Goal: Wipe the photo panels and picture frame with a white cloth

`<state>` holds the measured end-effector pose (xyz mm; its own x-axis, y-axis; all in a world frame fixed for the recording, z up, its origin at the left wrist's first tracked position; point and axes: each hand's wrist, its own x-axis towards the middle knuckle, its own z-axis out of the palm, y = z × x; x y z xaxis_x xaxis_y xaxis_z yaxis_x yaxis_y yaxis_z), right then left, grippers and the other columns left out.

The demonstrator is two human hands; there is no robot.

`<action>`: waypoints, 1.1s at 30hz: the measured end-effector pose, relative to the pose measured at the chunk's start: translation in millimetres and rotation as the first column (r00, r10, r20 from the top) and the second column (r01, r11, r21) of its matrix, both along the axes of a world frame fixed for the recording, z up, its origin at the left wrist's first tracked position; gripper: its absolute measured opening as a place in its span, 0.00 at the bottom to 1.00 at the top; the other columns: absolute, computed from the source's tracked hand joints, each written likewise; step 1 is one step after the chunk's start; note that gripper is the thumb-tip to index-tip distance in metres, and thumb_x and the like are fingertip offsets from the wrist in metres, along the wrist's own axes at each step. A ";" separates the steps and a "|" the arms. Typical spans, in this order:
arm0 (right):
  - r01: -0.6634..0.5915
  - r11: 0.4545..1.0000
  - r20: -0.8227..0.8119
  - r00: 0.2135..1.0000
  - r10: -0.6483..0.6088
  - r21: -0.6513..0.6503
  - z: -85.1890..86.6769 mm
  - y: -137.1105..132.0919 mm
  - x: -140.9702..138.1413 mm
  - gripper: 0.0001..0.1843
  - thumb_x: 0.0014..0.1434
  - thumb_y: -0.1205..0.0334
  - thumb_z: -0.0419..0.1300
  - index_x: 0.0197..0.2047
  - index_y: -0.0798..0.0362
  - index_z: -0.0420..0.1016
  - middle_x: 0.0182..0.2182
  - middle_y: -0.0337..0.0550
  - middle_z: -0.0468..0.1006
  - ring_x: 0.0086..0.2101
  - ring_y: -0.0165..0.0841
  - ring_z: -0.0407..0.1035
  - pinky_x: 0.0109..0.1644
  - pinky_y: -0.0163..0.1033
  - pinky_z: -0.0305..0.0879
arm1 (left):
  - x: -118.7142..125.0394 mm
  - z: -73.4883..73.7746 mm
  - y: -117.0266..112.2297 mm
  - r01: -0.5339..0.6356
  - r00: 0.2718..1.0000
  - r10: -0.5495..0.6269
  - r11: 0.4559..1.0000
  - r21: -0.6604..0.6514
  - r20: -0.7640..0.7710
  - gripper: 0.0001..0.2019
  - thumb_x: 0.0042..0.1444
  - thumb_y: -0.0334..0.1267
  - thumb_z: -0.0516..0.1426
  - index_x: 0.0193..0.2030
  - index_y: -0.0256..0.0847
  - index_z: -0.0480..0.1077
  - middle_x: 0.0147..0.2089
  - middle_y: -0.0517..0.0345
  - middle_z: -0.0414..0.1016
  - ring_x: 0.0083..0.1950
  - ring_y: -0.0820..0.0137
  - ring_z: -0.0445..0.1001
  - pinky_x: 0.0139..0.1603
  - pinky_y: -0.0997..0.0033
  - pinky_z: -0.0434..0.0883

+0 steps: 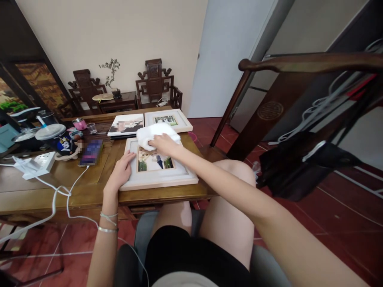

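Observation:
A white picture frame (167, 179) with a photo lies flat at the near edge of the wooden table (44, 191). My left hand (120, 172) rests flat on the frame's left border, fingers stretched out. My right hand (163, 144) presses a bunched white cloth (151, 133) against the frame's upper part, fingers curled over the cloth. Behind it lie two more frames: a white one (179, 121) on the right and another (125, 124) on the left.
On the table's left stand a phone (90, 153), a white power strip (34, 164) with trailing cables, lidded cups (55, 137) and a small pink pot (79, 124). A dark wooden chair (299, 99) stands at the right, carved chairs (155, 85) by the far wall.

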<state>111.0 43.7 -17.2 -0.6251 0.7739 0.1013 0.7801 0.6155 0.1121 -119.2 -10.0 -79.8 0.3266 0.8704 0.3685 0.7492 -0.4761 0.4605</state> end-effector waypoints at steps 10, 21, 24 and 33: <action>0.116 0.992 0.113 0.988 -0.110 -0.051 15.9 -73.0 59.0 0.22 0.54 0.80 0.48 0.47 0.59 0.76 0.40 0.60 0.78 0.41 0.46 0.73 0.37 0.42 0.58 | 0.8 -2.0 -0.5 -0.007 1.000 0.007 1.000 0.010 -0.012 0.25 0.57 0.28 0.45 0.59 0.34 0.69 0.64 0.47 0.68 0.71 0.62 0.56 0.72 0.54 0.54; 0.049 0.990 -0.051 0.997 -0.056 -0.136 9.1 -124.5 60.7 0.24 0.52 0.78 0.49 0.50 0.56 0.71 0.44 0.56 0.73 0.43 0.44 0.69 0.46 0.42 0.59 | 1.4 -5.3 -0.2 -0.016 1.000 0.016 1.000 0.005 -0.002 0.27 0.54 0.27 0.45 0.60 0.35 0.68 0.64 0.50 0.67 0.71 0.61 0.56 0.72 0.53 0.53; 0.102 0.995 -0.099 0.990 -0.103 -0.020 -8.1 -77.9 55.7 0.24 0.54 0.76 0.50 0.54 0.58 0.69 0.52 0.61 0.70 0.49 0.46 0.67 0.56 0.48 0.55 | 0.3 -5.5 -0.5 0.005 1.000 -0.005 1.000 -0.002 0.011 0.27 0.54 0.27 0.45 0.60 0.35 0.69 0.64 0.50 0.67 0.71 0.62 0.57 0.72 0.53 0.53; 0.122 0.989 -0.091 0.989 -0.115 0.080 -22.9 -21.2 46.7 0.22 0.56 0.76 0.50 0.53 0.61 0.70 0.50 0.62 0.73 0.57 0.49 0.61 0.59 0.52 0.51 | 0.3 -2.2 -1.4 -0.004 1.000 0.004 1.000 0.005 -0.004 0.26 0.55 0.27 0.44 0.59 0.33 0.69 0.64 0.46 0.67 0.70 0.62 0.58 0.72 0.53 0.54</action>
<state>157.7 22.5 -40.1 -0.5157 0.8282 0.2195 0.8560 0.5092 0.0896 -118.9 -11.4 -82.0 0.3250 0.8696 0.3718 0.7528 -0.4758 0.4548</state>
